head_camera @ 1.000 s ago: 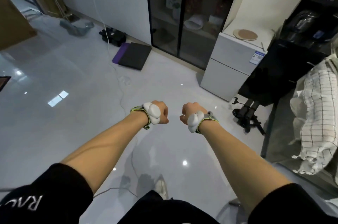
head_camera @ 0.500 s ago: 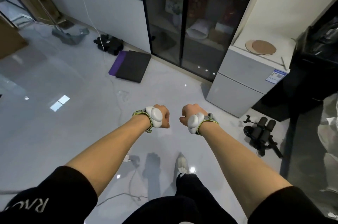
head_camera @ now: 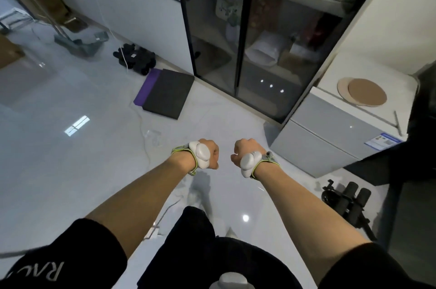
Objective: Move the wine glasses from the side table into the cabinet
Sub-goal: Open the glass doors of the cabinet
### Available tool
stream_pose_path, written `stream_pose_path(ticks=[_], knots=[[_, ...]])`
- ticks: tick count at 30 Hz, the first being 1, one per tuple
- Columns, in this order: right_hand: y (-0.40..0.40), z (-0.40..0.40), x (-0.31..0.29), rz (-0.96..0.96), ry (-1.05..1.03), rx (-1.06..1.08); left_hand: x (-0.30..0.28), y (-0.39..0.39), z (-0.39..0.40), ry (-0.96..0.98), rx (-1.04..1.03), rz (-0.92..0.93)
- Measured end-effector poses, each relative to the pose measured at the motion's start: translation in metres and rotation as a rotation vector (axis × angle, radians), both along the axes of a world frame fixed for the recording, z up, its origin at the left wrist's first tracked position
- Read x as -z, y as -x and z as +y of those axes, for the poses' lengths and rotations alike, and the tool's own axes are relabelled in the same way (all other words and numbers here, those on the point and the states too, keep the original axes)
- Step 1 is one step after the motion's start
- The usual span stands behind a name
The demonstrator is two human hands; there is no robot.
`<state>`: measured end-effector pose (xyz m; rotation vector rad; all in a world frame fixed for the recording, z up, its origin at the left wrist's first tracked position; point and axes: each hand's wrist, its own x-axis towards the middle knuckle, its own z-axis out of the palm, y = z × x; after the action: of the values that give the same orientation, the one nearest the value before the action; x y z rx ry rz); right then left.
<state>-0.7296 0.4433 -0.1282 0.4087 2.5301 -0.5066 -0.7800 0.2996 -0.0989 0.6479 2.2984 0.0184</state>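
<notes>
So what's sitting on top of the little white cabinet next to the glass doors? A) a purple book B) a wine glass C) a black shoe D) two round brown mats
D: two round brown mats lie overlapping on top of the white cabinet; no glass, shoe or book shows there.

Two hands, left (head_camera: 207, 152) and right (head_camera: 245, 151), are hanging side by side, apart, over the floor (head_camera: 70, 159). The cabinet (head_camera: 254, 36) is standing ahead; a small unit (head_camera: 330, 128) is sitting just right of it, carrying two discs (head_camera: 365, 92). A mat (head_camera: 167, 93) is lying on the floor, left of the cabinet.
</notes>
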Motion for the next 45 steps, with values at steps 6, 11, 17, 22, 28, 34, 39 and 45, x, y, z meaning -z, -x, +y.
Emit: stream_pose_path(ticks=[6,11,17,22,28,34,39,45], knots=[[0.121,0.016,0.017,-0.048,-0.042,0.051,0.013,0.129,0.018,-0.029,0.036,-0.021],[0.225,0.020,0.008,-0.042,-0.063,0.131,0.006,0.240,0.029,-0.053,0.093,-0.022],[0.313,0.047,0.002,-0.059,-0.066,0.262,0.003,0.345,0.058,-0.037,0.175,-0.020],[0.364,0.074,0.003,-0.056,-0.063,0.319,0.008,0.396,0.085,-0.028,0.250,0.000],[0.441,0.118,0.016,-0.027,-0.010,0.386,0.013,0.470,0.139,-0.029,0.326,-0.006],[0.506,0.154,0.033,-0.064,0.042,0.407,0.014,0.536,0.182,-0.004,0.344,-0.015],[0.535,0.183,0.031,-0.080,0.062,0.461,0.014,0.573,0.204,0.032,0.378,-0.031],[0.572,0.219,0.021,-0.046,0.076,0.593,0.019,0.608,0.233,0.019,0.469,-0.071]])
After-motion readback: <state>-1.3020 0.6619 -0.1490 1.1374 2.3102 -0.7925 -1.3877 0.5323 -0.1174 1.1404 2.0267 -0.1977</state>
